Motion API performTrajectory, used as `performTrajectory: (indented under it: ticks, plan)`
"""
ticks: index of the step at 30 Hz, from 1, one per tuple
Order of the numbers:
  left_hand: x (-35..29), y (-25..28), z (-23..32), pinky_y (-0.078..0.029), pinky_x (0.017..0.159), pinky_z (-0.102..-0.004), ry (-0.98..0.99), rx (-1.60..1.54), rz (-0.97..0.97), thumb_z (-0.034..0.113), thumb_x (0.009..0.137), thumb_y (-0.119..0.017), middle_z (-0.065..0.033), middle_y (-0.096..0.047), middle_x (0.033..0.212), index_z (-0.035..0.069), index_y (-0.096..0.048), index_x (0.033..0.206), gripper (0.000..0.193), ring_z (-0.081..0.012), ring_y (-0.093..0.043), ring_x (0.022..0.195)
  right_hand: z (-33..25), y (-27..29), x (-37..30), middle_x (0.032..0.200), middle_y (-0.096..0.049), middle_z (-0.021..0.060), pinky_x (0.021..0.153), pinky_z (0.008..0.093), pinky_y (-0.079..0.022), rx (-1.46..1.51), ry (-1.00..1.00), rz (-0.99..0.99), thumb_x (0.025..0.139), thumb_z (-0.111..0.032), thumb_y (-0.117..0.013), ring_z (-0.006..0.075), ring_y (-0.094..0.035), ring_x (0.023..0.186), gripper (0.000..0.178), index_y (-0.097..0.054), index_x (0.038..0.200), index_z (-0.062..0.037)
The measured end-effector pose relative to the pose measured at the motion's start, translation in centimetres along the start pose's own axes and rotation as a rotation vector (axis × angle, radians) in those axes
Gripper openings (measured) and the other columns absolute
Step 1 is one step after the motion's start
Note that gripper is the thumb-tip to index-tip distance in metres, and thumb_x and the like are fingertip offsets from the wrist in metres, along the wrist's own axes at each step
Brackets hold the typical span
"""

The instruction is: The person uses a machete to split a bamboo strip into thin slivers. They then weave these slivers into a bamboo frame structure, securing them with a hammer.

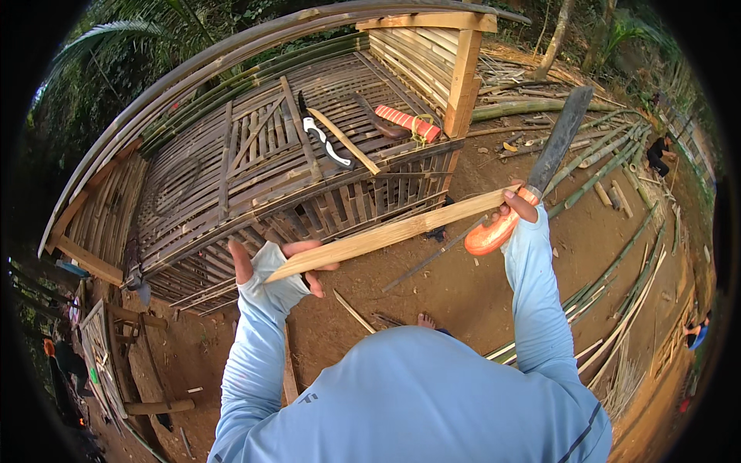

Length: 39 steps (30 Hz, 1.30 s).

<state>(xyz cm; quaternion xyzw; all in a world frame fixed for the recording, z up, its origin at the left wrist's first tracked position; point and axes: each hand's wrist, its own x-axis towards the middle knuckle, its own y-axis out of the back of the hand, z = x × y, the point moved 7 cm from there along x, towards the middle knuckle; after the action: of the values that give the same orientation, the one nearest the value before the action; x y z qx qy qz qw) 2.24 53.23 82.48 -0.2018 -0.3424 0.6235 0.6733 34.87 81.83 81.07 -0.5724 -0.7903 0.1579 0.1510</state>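
Note:
A long, flat bamboo slat (394, 233) spans between my hands, its left end tapered. Under that end is my left hand (282, 266), fingers and thumb spread, with the slat lying across the palm and sleeve cuff. My right hand (522, 207) is closed around a machete by its orange wooden handle (492, 234), and its fingers also pinch the slat's right end. The machete's dark, broad blade (562, 139) points up and away to the right. Light-blue sleeves reach partly over both hands.
Ahead stands a slatted bamboo platform (193, 166). On it lie a white-and-black-handled saw (328, 143), a bamboo strip (345, 142), a dark-handled tool (382, 119) and a red-wrapped sheath (407, 121). Bamboo poles (610, 174) litter the ground at right. Another person (660, 154) is far right.

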Motion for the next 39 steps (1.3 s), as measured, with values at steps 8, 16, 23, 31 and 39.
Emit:
performTrajectory:
  ticks: [8,16,23,31,39]
  plan:
    - [4.4,-2.4,-1.6,-0.048,0.096,-0.0458,-0.337,0.250,0.290,0.071,0.084,-0.055,-0.0171,-0.053,0.135,0.000,-0.034,0.147,0.098,-0.0284,-0.056,0.117,5.5,-5.3,-6.6,0.081,-0.054,0.0055,0.061,0.0384,-0.052,0.340,-0.175,0.084,0.083,-0.010,-0.070,0.0168,-0.055,0.068,0.030,-0.050,0.106,-0.0109]
    - [7.9,-4.6,-7.6,-0.053,0.092,-0.0429,-0.427,0.306,0.383,0.018,0.095,-0.057,-0.0150,-0.066,0.087,-0.006,-0.030,0.141,0.059,-0.0255,-0.066,0.091,11.1,-9.7,-11.5,0.082,-0.057,0.0080,0.059,0.0352,-0.050,0.171,-0.303,0.029,0.084,-0.013,-0.072,0.0174,-0.055,0.066,0.032,-0.052,0.108,-0.0058]
    - [4.5,-5.1,-2.4,-0.040,0.041,-0.0276,-0.065,0.305,0.318,0.015,0.091,-0.052,-0.0025,-0.048,0.068,-0.002,-0.030,0.145,0.061,-0.0118,-0.045,0.046,8.7,-3.3,-9.1,0.081,-0.061,0.0057,0.058,0.0283,-0.048,-0.326,0.110,-0.010,0.080,-0.002,-0.075,0.0135,-0.059,0.065,0.033,-0.055,0.105,-0.0038]
    - [2.4,-9.5,-4.4,-0.036,0.041,-0.0239,0.117,0.140,0.093,0.029,0.100,-0.051,-0.0003,-0.046,0.067,0.005,-0.036,0.142,0.051,-0.0082,-0.040,0.045,-3.7,-11.1,-9.5,0.084,-0.066,0.0102,0.069,0.0308,-0.049,-1.170,0.534,-0.067,0.076,-0.014,-0.080,0.0220,-0.066,0.076,0.034,-0.064,0.103,-0.0027]
    - [0.2,-9.4,-6.1,-0.033,0.043,-0.0227,0.270,0.108,0.024,0.036,0.098,-0.054,-0.0007,-0.041,0.063,0.007,-0.046,0.083,0.034,-0.0077,-0.038,0.048,-5.2,-20.0,-12.3,0.074,-0.064,0.0056,0.059,0.0396,-0.043,-1.790,0.808,-0.571,0.067,-0.020,-0.075,0.0259,-0.063,0.068,0.032,-0.067,0.097,-0.0136]
